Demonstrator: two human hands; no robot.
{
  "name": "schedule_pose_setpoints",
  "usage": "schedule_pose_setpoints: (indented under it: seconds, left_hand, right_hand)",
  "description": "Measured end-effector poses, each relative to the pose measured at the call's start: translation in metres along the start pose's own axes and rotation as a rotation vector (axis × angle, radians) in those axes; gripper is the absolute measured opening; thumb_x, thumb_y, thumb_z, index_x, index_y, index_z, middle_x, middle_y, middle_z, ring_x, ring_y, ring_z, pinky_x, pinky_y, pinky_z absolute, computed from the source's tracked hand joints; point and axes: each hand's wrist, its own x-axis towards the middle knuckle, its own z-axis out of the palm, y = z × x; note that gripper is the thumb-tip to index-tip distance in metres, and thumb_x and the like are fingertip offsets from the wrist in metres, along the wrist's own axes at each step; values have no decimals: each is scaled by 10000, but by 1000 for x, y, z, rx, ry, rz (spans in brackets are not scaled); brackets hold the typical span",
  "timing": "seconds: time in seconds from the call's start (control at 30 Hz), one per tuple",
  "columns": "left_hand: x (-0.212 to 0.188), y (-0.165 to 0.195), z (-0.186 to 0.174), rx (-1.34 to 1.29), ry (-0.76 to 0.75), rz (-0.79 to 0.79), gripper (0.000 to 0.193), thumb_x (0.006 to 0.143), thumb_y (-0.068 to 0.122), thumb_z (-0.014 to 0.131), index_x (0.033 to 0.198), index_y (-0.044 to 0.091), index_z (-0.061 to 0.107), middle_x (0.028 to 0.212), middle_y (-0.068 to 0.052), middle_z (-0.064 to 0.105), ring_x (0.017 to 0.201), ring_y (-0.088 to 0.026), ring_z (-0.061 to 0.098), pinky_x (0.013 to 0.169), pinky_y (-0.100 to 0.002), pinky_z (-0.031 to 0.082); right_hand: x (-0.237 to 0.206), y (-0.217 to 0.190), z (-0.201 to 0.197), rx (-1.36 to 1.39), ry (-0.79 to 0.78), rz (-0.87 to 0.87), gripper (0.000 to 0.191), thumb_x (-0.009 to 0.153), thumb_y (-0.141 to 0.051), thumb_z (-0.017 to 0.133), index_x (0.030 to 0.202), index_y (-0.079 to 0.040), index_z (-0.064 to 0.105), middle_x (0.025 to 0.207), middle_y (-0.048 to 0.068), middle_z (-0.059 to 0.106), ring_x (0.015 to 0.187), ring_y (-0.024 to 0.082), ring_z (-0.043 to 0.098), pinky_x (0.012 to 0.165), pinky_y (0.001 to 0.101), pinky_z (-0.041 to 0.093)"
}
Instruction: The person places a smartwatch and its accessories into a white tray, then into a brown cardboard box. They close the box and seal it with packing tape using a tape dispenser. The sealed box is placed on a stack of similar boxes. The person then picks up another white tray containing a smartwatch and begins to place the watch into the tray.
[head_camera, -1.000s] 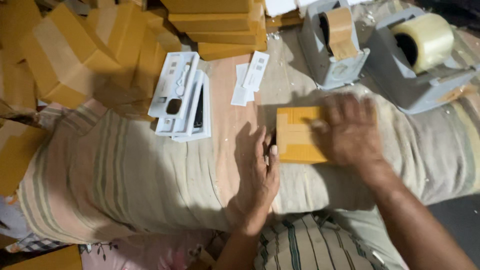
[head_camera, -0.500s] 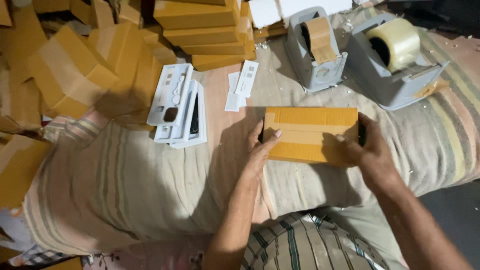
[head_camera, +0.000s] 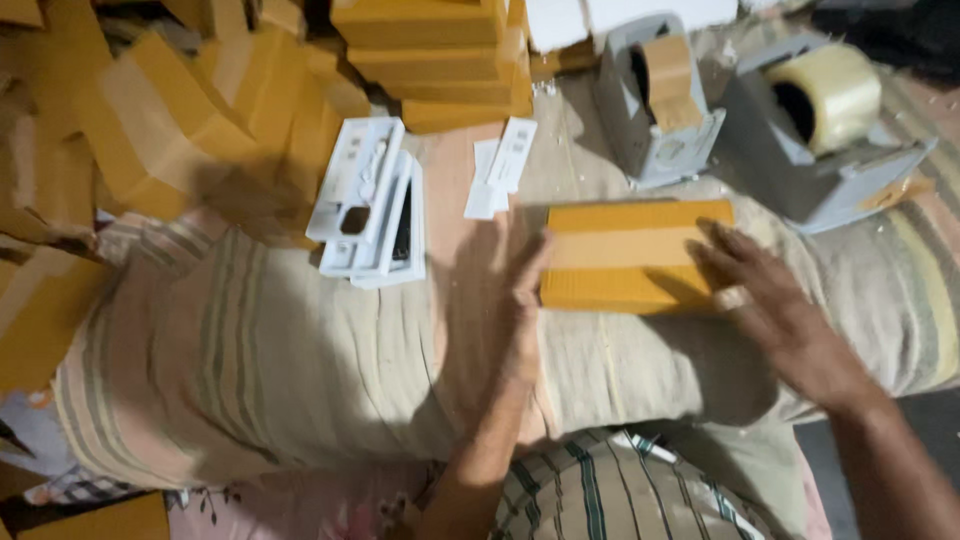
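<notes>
A flat yellow cardboard box (head_camera: 630, 255), taped along its middle, lies on a striped cloth (head_camera: 300, 370). My left hand (head_camera: 515, 310) presses flat against the box's left end, fingers straight. My right hand (head_camera: 770, 310) rests against its right end, fingers spread over the near right corner. The box sits between both hands.
Two grey tape dispensers stand behind the box, one with brown tape (head_camera: 660, 95), one with clear tape (head_camera: 825, 120). White plastic trays (head_camera: 370, 205) and white paper slips (head_camera: 500, 165) lie to the left. Stacks of yellow boxes (head_camera: 430, 55) and loose ones (head_camera: 150, 140) crowd the back and left.
The box, short end up under my right hand a second ago, now lies long side across. My left hand has moved from the cloth to the box's left end.
</notes>
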Motion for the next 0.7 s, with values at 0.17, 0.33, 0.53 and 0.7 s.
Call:
schedule_pose_setpoints:
  seconds: [0.17, 0.33, 0.53, 0.7]
  left_hand:
    - [-20, -29, 23, -637, -71, -185, 795, 1039, 700, 231, 1655, 198, 205, 1748, -13, 194, 1600, -171, 200, 1270, -430, 308]
    - [-30, -40, 28, -308, 116, -96, 816, 1054, 703, 197, 1678, 178, 185, 1760, -43, 200, 1601, -190, 222, 1273, -408, 241]
    - [-44, -42, 35, -390, 205, -159, 839, 1048, 697, 229, 1689, 163, 152, 1769, -66, 162, 1572, -200, 237, 1224, -374, 232]
    - [-40, -43, 37, -468, 124, -192, 847, 1044, 683, 264, 1691, 159, 110, 1758, -92, 182, 1539, -219, 266, 1181, -367, 248]
  right_hand:
    - [4, 5, 49, -949, 97, -33, 753, 1020, -562, 300, 1568, -46, 328, 1662, 192, 282, 1561, 415, 152, 1262, 560, 110]
    - [73, 2, 90, -877, 34, -134, 833, 1031, -588, 220, 1586, 32, 256, 1637, 276, 209, 1537, 402, 151, 1253, 537, 56]
    - [127, -17, 160, -837, -228, -91, 880, 1003, -634, 280, 1539, 64, 250, 1619, 285, 206, 1516, 438, 121, 1211, 539, 60]
    - [130, -9, 134, -843, -191, -99, 822, 1026, -580, 284, 1563, 43, 274, 1581, 252, 345, 1466, 420, 284, 1215, 546, 133]
